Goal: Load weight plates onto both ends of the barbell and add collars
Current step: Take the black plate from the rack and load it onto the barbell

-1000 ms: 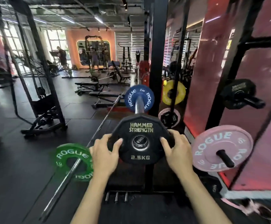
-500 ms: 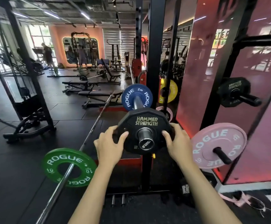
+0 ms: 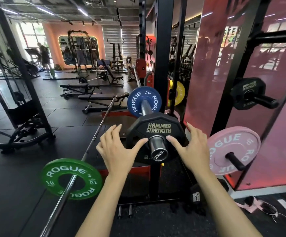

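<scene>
A black Hammer Strength plate (image 3: 157, 124) sits on the chrome barbell sleeve (image 3: 158, 150), whose end points at me. Farther along the same sleeve is a blue Rogue plate (image 3: 135, 101). My left hand (image 3: 116, 151) and my right hand (image 3: 193, 147) flank the black plate with fingers spread. Both thumbs rest on the plate's face beside the sleeve, and the other fingers stand off its rim. No collar is visible on the sleeve.
A green Rogue plate (image 3: 53, 175) hangs on a thin bar (image 3: 94, 137) running diagonally at left. A pink plate (image 3: 232, 144) and another black plate (image 3: 246, 89) sit on storage pegs at right. The black rack upright (image 3: 162, 48) stands behind the sleeve. Benches and people are far back.
The black plate has slid farther along the sleeve, so more of the chrome end sticks out. Both hands have loosened from gripping its rim to spread fingers with thumbs on its face.
</scene>
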`<state>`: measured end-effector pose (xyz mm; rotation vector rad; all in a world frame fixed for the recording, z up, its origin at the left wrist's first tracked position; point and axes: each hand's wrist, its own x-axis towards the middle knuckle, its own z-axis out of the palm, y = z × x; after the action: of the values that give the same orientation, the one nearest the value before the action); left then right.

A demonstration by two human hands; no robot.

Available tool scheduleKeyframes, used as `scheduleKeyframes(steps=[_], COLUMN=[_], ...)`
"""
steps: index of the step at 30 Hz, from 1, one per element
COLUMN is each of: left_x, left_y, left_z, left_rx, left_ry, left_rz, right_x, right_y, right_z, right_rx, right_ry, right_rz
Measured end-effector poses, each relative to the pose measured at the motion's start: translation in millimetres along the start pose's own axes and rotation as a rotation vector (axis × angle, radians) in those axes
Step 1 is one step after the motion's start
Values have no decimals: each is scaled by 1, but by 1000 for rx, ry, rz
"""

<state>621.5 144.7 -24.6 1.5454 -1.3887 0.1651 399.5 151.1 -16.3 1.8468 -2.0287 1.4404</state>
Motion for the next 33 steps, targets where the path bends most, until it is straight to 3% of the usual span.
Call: scheduleKeyframes(steps=[33], left_x=[196], left_y=[-47], left_z=[218], left_rx=[-35], left_ry=[35], left_rz=[-138], right_x=[244], right_y=[42], right_z=[193], right_rx=[53], right_ry=[-86], right_rz=[-37])
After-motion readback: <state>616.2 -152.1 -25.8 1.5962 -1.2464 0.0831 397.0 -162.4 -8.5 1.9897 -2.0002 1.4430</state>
